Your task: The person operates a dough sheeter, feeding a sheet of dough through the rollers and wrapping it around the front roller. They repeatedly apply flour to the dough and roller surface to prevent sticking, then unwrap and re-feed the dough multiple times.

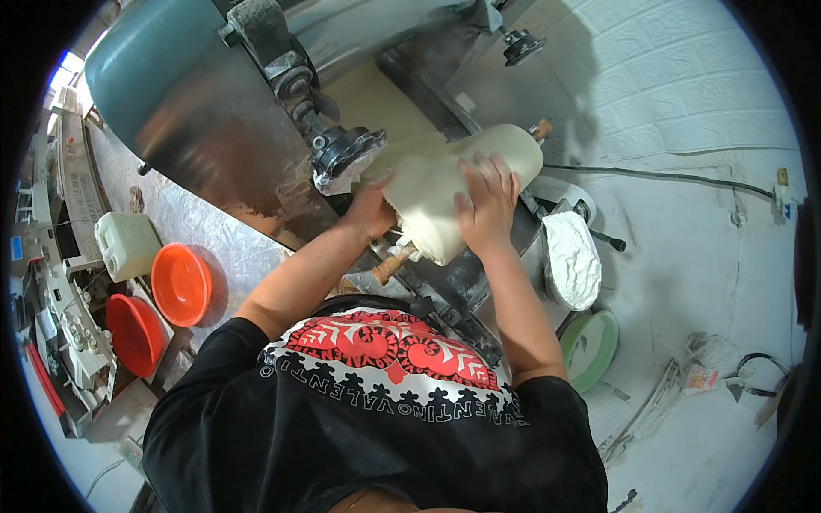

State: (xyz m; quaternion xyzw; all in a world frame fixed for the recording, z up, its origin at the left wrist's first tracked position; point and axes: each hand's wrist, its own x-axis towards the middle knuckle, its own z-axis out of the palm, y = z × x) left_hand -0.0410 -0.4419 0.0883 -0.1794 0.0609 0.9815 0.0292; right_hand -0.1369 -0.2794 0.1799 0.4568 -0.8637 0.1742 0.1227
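Observation:
A thick roll of pale dough sheet (423, 183) lies slantwise before me, wound on a wooden rolling pin (389, 266) whose ends stick out at both sides. My left hand (373, 208) grips the roll's left side with the thumb on top; its other fingers are mostly hidden. On the roll's right half, my right hand (489, 205) rests palm down with fingers extended. Behind the roll, a flat dough sheet (385, 96) lies in the metal dough sheeter (211, 128). A black adjusting knob (346, 154) of the machine hangs close above my left hand.
Right of the machine are a container of white flour (573, 260) and a green basin (612, 340). A black cable (660, 173) runs to the wall. At left stand two orange-red basins (181, 285) and a plastic jerrycan (128, 247). Another knob (523, 46) sits farther back.

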